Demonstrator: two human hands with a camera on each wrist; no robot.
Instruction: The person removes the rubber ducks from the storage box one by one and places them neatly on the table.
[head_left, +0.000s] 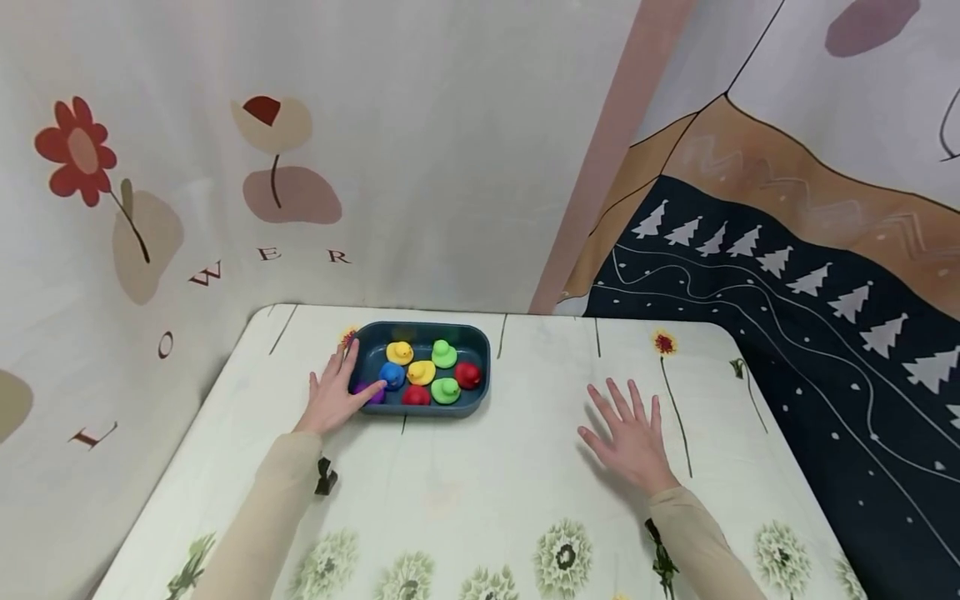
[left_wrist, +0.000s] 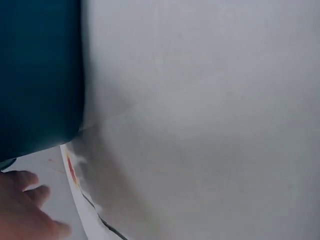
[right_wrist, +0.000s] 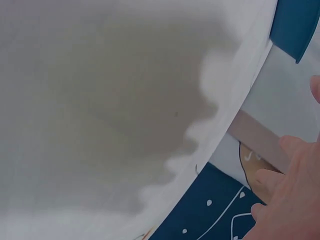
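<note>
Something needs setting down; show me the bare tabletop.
Free: between the blue tray and right hand; also the near side, between the sleeves. Crowded: the tray, holding many toy ducks, and its left end, at the left hand.

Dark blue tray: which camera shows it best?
The head view: it frames the dark blue tray with toy ducks inside, though the left hand covers part of its left side. The left wrist view shows only a cropped stretch of its wall at upper left; the right wrist view, just a piece at upper right.
</note>
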